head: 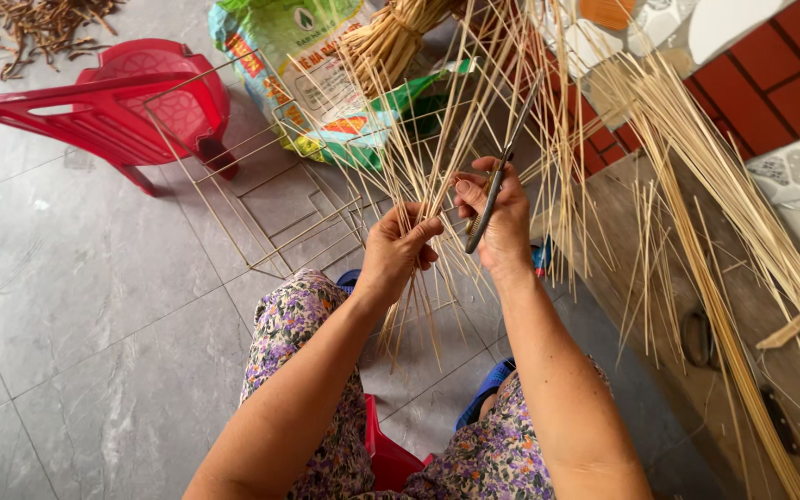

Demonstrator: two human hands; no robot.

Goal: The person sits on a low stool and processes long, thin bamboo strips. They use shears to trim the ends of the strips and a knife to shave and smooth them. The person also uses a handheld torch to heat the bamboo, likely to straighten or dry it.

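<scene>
A large woven plastic sack (pixel 312 79) lay on the grey floor tiles beyond the red chair, green and white with orange and yellow printed panels, partly crumpled.

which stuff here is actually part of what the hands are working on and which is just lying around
In use:
- left hand gripping the bunch of thin bamboo strips
- right hand holding a slim metal tool

Lying about:
- red plastic chair, tipped over
- printed green sack
- thin stick frame on the floor
- loose strips on the right
- brown scraps
</scene>
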